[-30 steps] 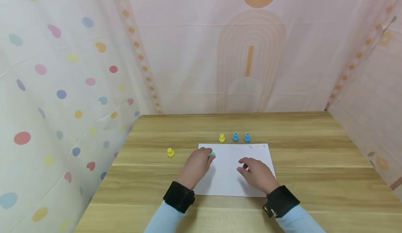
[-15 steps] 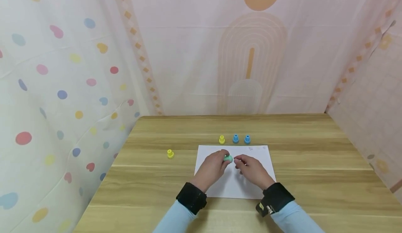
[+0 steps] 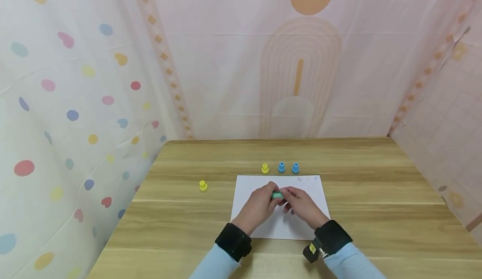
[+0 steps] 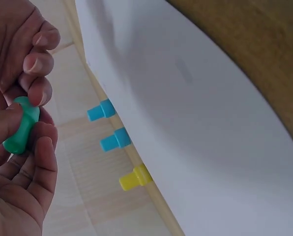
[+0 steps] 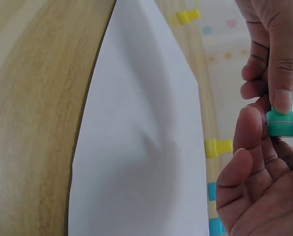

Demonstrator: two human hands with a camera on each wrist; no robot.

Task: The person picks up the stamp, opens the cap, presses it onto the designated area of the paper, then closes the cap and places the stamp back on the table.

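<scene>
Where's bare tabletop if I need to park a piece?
Plenty of bare table right of the paper, and left of it, this side of the lone yellow piece. Crowded: the paper's far edge, with another yellow piece and two blue pieces, and its middle, where the left hand and right hand hold the green piece.

The left hand (image 3: 256, 208) and right hand (image 3: 304, 206) partly hid the green piece (image 3: 277, 195)! Up at the far right corner of the paper (image 3: 249, 185), faint marks (image 3: 299, 179) were too small to read, and the near edge of the table (image 3: 169, 224) escaped the head view.
</scene>
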